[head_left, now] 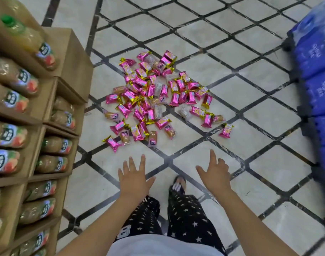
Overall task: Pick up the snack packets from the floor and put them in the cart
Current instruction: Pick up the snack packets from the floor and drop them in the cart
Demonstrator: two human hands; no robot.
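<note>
A scattered heap of small pink-and-gold snack packets (154,97), with a few clear ones showing brown biscuits, lies on the tiled floor ahead of me. My left hand (133,175) hovers below the heap with fingers spread and holds nothing. My right hand (215,172) is stretched out beside it, forefinger and thumb extended, other fingers loosely bent, also empty. Both hands are well short of the nearest packets. No cart is in view.
Stacked cardboard trays of juice bottles (28,111) stand along the left. Blue shrink-wrapped packs (317,74) on a dark pallet line the right edge. My legs and a sandalled foot (179,183) are below the hands, on white floor tiles (250,148) with dark diagonal lines.
</note>
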